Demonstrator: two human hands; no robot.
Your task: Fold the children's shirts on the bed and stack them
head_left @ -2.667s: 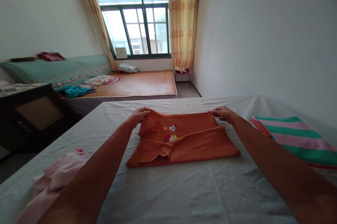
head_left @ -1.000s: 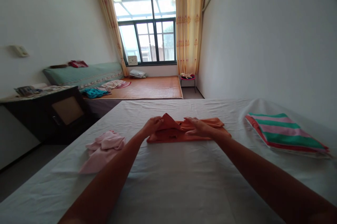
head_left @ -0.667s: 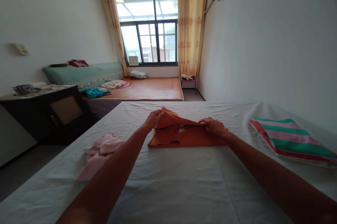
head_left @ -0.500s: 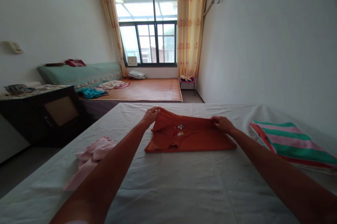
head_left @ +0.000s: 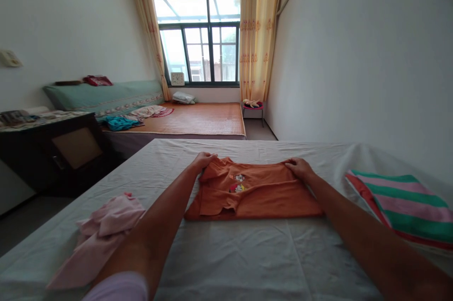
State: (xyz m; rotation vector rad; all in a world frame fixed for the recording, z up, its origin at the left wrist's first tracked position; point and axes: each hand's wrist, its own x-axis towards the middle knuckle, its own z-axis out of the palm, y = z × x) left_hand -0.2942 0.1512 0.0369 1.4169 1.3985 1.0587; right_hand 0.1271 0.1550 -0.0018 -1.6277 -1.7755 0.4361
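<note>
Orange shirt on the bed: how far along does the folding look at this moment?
Partly done: the orange shirt lies flat on the white sheet, its near part folded over. In hand: the left hand and right hand grip its far corners. Left: the pink garment lies crumpled beside it. The striped cloth already sits folded.

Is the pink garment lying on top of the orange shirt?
No, the pink garment lies apart on the sheet, left of the orange shirt.

white-sheeted bed (head_left: 226, 254), orange shirt (head_left: 253, 191), pink garment (head_left: 102, 228), perhaps striped towel (head_left: 403, 204)
</note>
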